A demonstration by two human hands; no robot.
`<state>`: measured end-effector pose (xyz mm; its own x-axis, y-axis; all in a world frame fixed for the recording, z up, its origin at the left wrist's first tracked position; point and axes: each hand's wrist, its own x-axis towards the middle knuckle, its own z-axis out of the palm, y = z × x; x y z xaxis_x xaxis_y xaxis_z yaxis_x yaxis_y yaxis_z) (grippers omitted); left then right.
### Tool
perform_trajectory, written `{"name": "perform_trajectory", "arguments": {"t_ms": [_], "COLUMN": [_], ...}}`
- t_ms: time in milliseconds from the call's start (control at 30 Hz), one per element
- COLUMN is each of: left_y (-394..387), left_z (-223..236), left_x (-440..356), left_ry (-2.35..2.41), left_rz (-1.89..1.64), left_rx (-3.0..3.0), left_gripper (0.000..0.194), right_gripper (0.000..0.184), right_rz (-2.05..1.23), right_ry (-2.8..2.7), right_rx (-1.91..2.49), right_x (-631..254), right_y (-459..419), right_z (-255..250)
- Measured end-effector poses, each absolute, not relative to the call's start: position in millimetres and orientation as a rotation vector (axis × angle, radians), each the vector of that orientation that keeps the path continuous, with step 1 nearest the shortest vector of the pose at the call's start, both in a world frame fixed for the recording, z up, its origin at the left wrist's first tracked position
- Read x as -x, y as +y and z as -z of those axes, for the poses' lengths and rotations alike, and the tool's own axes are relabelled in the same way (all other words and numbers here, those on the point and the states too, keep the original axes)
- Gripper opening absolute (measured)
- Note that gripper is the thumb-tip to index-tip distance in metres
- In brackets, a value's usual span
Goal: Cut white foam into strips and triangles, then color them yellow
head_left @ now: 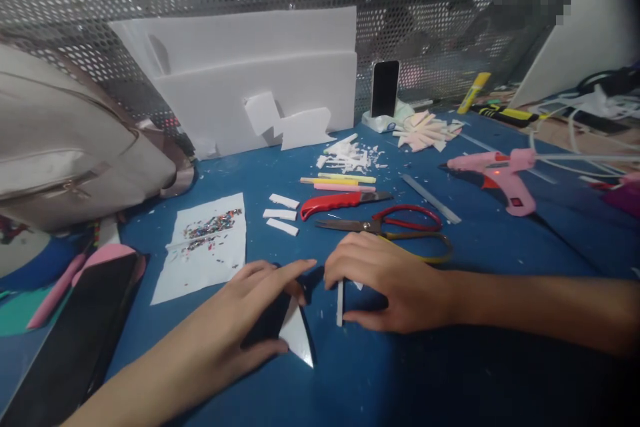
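My left hand holds a white pointed foam-board piece on the blue table, between the thumb and a bent finger, while the index finger stretches out to the right. My right hand has its fingers curled around a thin white strip, with the thumb at the near end. A small white scrap shows under that palm. Just beyond the right hand lie scissors with red and yellow handles. Behind them is a red-handled knife. Three short white strips lie left of the knife.
A paper sheet with glittery bits lies left. A pink glue gun stands right, near a clear glue stick. Behind are colored pens, white scraps, a propped phone and white boards. A bag borders the left.
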<state>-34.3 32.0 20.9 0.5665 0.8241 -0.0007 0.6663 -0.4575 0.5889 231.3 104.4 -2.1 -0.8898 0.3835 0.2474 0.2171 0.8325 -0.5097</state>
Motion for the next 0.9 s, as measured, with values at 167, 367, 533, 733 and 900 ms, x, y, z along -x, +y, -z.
{"name": "perform_trajectory", "arguments": {"t_ms": [167,367,533,733,900], "left_y": [27.7,15.3,8.8,9.5,10.3], "left_z": [-11.5,6.7,11.1,13.2,13.2], "left_x": [29.6,18.1,15.1,15.1,15.5], "left_ry": [1.352,1.414,1.442,1.440,1.463], "left_rz": [-0.493,-0.496,-0.460,-0.477,-0.462], "left_rx": [-2.328,-2.410,-2.425,-2.414,-2.373], "left_gripper": [0.069,0.083,0.075,0.069,0.069], "right_gripper": [0.031,0.029,0.031,0.021,0.018], "right_rz": [-0.576,-0.506,-0.488,-0.477,-0.483], "right_ry": [-2.682,-2.718,-2.763,-2.795,-2.668], "right_rx": [0.345,0.277,0.194,0.006,0.143], "right_x": [-231.2,-229.7,-227.5,-224.0,-219.0], "right_y": [102.6,97.9,95.1,92.1,95.6], "right_z": [2.2,6.4,6.2,2.0,1.4]}}
